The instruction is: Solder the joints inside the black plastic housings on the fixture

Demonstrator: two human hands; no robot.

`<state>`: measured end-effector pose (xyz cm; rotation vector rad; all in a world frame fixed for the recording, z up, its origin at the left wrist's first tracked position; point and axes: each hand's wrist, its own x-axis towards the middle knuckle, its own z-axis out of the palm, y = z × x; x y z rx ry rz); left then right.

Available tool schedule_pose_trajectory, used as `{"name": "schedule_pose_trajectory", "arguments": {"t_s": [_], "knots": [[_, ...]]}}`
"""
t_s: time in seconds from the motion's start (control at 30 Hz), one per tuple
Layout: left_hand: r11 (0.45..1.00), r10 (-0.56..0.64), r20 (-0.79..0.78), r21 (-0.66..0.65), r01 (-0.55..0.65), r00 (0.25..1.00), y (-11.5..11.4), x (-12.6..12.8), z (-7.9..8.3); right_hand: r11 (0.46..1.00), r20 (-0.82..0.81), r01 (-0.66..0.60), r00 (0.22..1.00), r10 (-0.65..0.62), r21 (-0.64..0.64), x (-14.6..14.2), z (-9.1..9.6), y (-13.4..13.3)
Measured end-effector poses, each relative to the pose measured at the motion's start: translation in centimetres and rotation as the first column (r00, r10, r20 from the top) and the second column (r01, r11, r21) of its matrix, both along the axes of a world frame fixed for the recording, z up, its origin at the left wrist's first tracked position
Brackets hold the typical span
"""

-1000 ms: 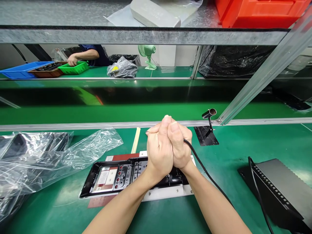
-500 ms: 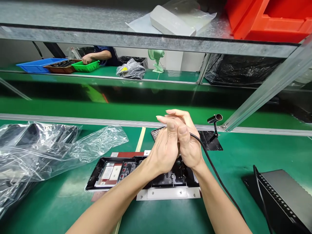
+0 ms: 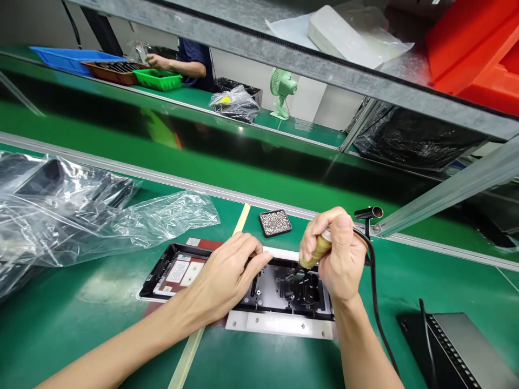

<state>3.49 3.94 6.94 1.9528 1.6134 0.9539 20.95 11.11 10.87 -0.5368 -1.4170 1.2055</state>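
My right hand (image 3: 338, 254) is wrapped round a corded tool with a yellowish grip (image 3: 318, 249), its tip pointing down into the black framed panel (image 3: 279, 283) on the green bench. The tool's black cable (image 3: 375, 302) trails off to the right. My left hand (image 3: 229, 275) lies on the panel's middle, fingers curled over its top edge. The panel rests on a white fixture plate (image 3: 279, 324). A small black tray of screws (image 3: 275, 222) sits just behind the panel.
Crumpled clear plastic bags (image 3: 81, 216) cover dark parts at the left. A grey-and-black box (image 3: 458, 351) stands at the lower right. A small metal holder (image 3: 370, 214) is at the rail. Across the conveyor another person's arm (image 3: 170, 64) reaches over trays (image 3: 133, 75).
My hands, which were pressed together above the panel, have parted. The left has dropped onto the panel and the right has lowered the tool to it. The view has tilted.
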Motion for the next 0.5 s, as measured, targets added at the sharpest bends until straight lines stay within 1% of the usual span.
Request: {"name": "schedule_pose_trajectory", "arguments": {"t_s": [0.13,0.27,0.37,0.5], "knots": [[0.997,0.028,-0.108,0.075,-0.020,0.994,-1.0,-1.3,-2.0,0.997,-0.078,0.055,0.995,-0.060,-0.061,-0.4,0.2,-0.4],[0.993,0.071,-0.180,0.109,-0.052,0.981,-1.5,-2.1,-3.6,0.990,-0.093,0.103,0.989,-0.112,-0.095,-0.9,0.5,-0.9],[0.992,0.087,-0.209,0.109,-0.065,0.974,-1.7,-2.4,-4.4,0.986,-0.090,0.139,0.985,-0.147,-0.088,-1.0,0.5,-1.3],[0.994,0.086,-0.235,0.087,-0.067,0.968,-1.9,-2.6,-5.0,0.982,-0.082,0.168,0.981,-0.175,-0.091,-1.1,0.4,-1.5]]}}
